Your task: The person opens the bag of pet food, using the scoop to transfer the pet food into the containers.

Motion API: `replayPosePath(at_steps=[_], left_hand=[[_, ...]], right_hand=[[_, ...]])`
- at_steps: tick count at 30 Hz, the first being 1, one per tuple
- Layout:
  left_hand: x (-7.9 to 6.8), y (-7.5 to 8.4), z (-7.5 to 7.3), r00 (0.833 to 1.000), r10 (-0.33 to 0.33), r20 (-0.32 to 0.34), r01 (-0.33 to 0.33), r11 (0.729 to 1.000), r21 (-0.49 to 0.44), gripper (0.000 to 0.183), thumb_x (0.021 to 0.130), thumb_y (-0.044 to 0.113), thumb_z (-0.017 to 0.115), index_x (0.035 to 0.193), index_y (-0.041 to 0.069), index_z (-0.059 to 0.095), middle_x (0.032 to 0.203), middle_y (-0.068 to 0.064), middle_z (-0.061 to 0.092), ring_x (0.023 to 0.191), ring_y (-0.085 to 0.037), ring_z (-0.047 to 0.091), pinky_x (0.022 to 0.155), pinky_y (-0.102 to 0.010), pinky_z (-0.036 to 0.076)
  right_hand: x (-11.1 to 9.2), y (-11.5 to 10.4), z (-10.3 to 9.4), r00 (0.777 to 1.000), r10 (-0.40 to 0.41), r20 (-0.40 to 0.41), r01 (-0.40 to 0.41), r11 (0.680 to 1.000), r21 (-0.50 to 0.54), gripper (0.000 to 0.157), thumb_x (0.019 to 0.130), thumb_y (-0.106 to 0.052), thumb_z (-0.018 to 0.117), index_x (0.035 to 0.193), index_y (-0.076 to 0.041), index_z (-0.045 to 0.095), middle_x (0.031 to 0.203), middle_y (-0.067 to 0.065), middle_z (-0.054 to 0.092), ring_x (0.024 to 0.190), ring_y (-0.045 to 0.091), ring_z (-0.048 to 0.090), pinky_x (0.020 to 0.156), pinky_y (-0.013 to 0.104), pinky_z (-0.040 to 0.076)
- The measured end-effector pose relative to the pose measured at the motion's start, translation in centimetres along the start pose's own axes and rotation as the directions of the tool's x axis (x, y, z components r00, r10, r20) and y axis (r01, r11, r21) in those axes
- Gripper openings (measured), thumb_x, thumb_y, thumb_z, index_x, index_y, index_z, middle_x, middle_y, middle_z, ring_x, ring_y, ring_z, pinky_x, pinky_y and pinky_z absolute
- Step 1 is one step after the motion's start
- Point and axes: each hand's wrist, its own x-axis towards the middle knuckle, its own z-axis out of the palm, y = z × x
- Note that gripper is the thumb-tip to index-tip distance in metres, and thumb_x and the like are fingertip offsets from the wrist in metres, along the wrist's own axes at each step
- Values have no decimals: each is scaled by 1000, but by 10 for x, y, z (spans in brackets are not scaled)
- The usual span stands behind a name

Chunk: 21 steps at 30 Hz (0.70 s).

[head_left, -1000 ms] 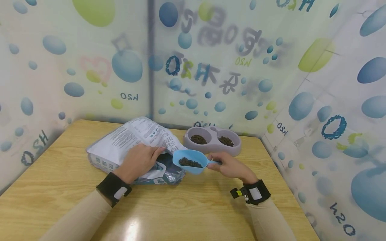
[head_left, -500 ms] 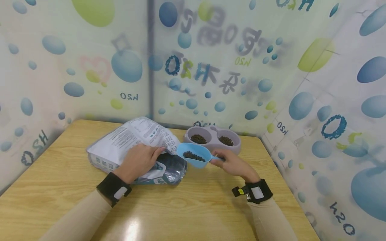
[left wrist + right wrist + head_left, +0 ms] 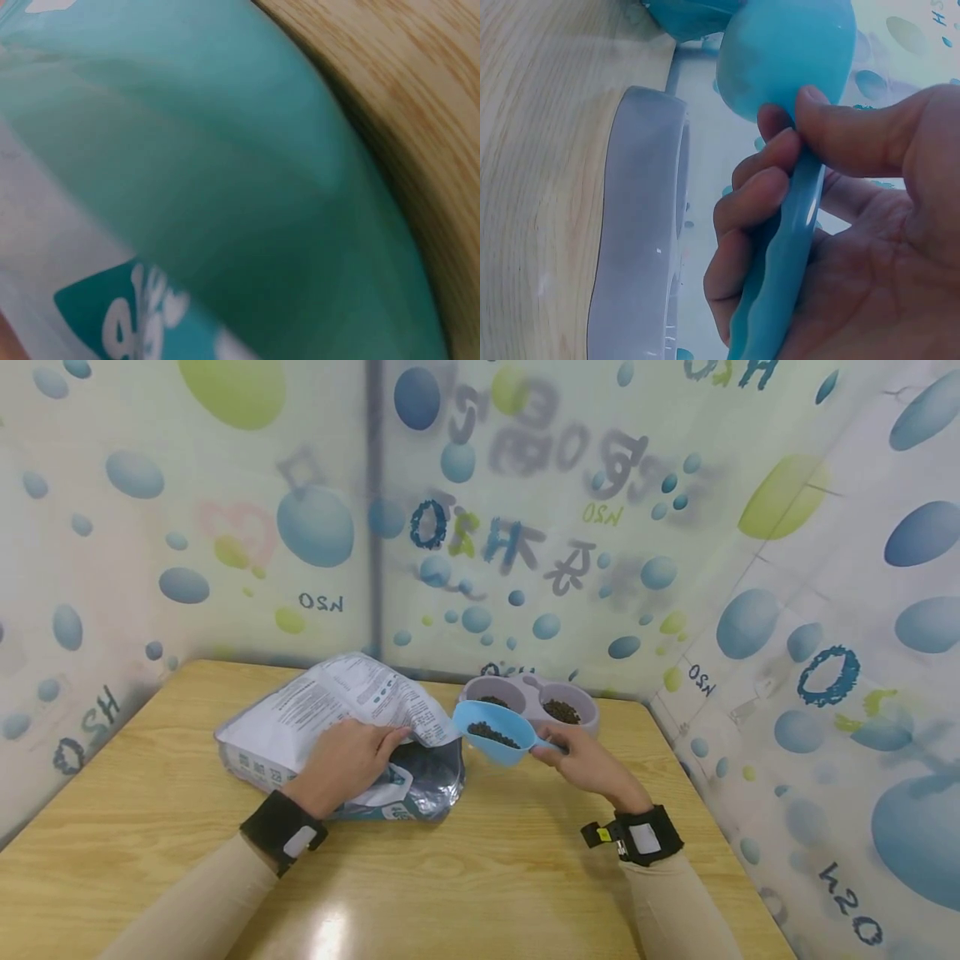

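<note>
My right hand [image 3: 588,764] grips the handle of a blue scoop [image 3: 501,752], fingers wrapped round it and thumb on top in the right wrist view. Dark brown kibble [image 3: 491,733] lies in the scoop, which is held in the air just in front of the bowl's left well. A grey double pet bowl [image 3: 585,739] stands behind it, with kibble in both wells. On the left lies a large white and teal pet food bag [image 3: 300,706], its silvery mouth facing right. My left hand [image 3: 348,760] holds the bag's upper edge near the mouth; some fingertips are hidden under the fold.
Everything stands on a wood-grain table [image 3: 480,877]. A patterned curtain [image 3: 480,635] closes off the back, and a similar patterned wall [image 3: 817,710] runs along the right side.
My right hand has moved the loaded scoop up and right, away from the bag's mouth and closer to the bowl. The left hand and the bag have stayed in place.
</note>
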Motion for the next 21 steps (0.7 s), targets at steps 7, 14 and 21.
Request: replayPosePath(at_steps=[7, 14, 21], left_hand=[[-1, 0, -1, 1000, -11, 5, 11, 1000, 0, 53, 123, 39, 61, 74, 21, 65, 56, 8, 39, 50, -9, 42, 54, -27, 31], [-1, 0, 0, 1000, -5, 1, 5, 1000, 0, 50, 123, 38, 62, 76, 20, 69, 56, 8, 38, 50, -9, 41, 55, -27, 31], [-1, 1, -1, 1000, -7, 4, 7, 1000, 7, 50, 123, 39, 61, 77, 20, 69, 57, 9, 37, 50, -9, 41, 55, -27, 31]], right_hand=[[-1, 0, -3, 996, 36, -79, -39, 999, -34, 13, 117, -11, 69, 122, -2, 79, 117, 14, 77, 98, 22, 59, 87, 38, 49], [-4, -1, -6, 985, 77, -153, -90, 992, -83, 14, 118, -15, 69, 117, -3, 78, 118, 16, 77, 99, 25, 62, 83, 37, 48], [-4, 0, -8, 968, 145, -204, -165, 982, -86, 16, 118, -20, 70, 114, -5, 75, 109, 13, 70, 90, 23, 56, 78, 39, 44]])
